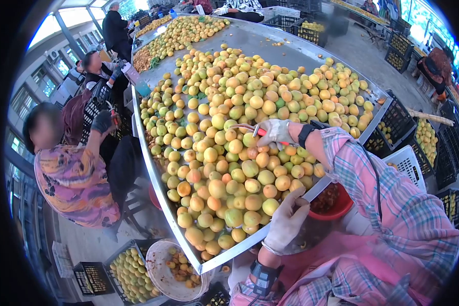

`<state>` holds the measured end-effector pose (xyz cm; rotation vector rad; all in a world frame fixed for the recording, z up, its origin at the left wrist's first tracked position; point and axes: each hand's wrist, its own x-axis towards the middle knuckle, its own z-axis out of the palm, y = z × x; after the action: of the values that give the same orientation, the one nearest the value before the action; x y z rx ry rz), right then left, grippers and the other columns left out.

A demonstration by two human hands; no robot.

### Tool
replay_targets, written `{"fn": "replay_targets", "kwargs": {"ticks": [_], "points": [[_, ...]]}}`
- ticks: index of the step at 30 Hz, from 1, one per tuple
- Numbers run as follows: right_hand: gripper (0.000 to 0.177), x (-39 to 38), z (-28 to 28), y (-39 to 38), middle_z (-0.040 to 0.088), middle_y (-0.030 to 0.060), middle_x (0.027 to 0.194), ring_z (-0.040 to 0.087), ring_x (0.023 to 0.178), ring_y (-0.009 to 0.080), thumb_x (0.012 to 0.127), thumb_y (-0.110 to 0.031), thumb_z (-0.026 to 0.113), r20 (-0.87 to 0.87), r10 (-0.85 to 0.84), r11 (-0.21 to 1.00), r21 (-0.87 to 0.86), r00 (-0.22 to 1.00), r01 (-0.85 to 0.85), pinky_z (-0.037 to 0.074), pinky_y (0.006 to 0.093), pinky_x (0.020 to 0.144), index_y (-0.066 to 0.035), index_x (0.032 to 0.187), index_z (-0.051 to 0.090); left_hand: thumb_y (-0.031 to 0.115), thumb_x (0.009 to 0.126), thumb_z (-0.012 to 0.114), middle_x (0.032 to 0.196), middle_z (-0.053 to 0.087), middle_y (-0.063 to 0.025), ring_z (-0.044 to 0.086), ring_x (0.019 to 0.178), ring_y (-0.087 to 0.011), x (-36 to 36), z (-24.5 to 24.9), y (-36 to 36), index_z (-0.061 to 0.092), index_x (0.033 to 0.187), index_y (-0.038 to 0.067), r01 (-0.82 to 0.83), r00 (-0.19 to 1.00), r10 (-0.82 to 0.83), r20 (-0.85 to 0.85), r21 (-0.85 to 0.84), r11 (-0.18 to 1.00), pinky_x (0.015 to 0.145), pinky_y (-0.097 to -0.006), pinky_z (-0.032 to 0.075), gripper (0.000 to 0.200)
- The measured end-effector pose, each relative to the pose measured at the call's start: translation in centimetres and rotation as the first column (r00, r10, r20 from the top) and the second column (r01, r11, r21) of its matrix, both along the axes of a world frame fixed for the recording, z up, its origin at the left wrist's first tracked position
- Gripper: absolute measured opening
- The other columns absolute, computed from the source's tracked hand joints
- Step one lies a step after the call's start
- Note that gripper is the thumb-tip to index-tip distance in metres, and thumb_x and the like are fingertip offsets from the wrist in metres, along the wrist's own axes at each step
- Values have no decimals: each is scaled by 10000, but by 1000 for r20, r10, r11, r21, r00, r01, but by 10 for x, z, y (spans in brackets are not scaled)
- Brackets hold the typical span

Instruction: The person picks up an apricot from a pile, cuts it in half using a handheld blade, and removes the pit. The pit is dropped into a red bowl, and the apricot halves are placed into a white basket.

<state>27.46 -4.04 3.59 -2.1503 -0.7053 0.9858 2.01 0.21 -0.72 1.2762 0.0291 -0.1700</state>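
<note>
Many yellow-orange fruits (229, 153) lie heaped on a metal-edged table (160, 204). My right hand (274, 133), in a whitish glove, is closed around a red-handled tool (262, 132) over the fruits near the table's right side. The tool's tip points left among the fruits. My left hand (286, 222), also gloved, hangs over the table's near edge beside the closest fruits. Its fingers are curled together, and whatever they may hold is too small or hidden to name.
A white bucket (160, 255) with fruit pieces stands below the near corner, beside a crate of fruits (132, 275). Under the right edge is a red basin (344, 206). A co-worker (76, 173) sits at the left side. Black crates (392, 120) stand at right.
</note>
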Motion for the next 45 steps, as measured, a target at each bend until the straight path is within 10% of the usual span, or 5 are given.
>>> {"fn": "replay_targets", "kwargs": {"ticks": [6, 14, 19, 26, 45], "points": [[506, 0, 6, -3, 651, 35, 841, 599, 549, 122, 793, -225, 667, -134, -57, 923, 371, 989, 104, 499, 257, 422, -44, 1253, 555, 50, 912, 572, 910, 563, -27, 514, 773, -77, -1, -2, -1, 397, 1359, -53, -8, 1000, 8, 9, 14, 1000, 668, -202, 452, 491], [301, 45, -37, 18, 674, 132, 1010, 678, 882, 264, 829, -192, 590, 571, 169, 973, -225, 803, -45, 552, 386, 742, -67, 1103, 608, 51, 915, 569, 915, 565, -30, 514, 769, -76, -1, -3, 0, 404, 1351, -56, 3, 1000, -3, 5, 26, 1000, 662, -200, 451, 478], [301, 26, -21, 22, 654, 151, 1096, 627, 1043, 285, 819, -174, 572, 441, 154, 958, -287, 884, -23, 496, 387, 880, -138, 1113, 628, 41, 912, 569, 918, 564, -23, 508, 789, -75, -3, -3, 2, 403, 1356, -50, 19, 1000, -18, -9, 59, 998, 691, -202, 438, 483], [386, 25, -15, 22, 636, 71, 784, 632, 574, 167, 811, -257, 624, 94, 2, 988, -156, 996, 13, 524, 298, 450, -97, 1160, 588, 25, 907, 578, 933, 565, -30, 524, 853, -92, -8, -1, 6, 420, 1343, -56, 24, 1000, -24, 0, 97, 995, 782, -211, 437, 470], [318, 24, -23, 19, 661, 130, 787, 657, 555, 216, 877, -197, 521, 138, -174, 967, -163, 975, 196, 536, 349, 451, -68, 1163, 569, 17, 912, 563, 952, 575, -40, 526, 787, -87, -5, -5, 1, 411, 1368, -37, 39, 999, -38, -11, 121, 992, 705, -212, 461, 484]]}}
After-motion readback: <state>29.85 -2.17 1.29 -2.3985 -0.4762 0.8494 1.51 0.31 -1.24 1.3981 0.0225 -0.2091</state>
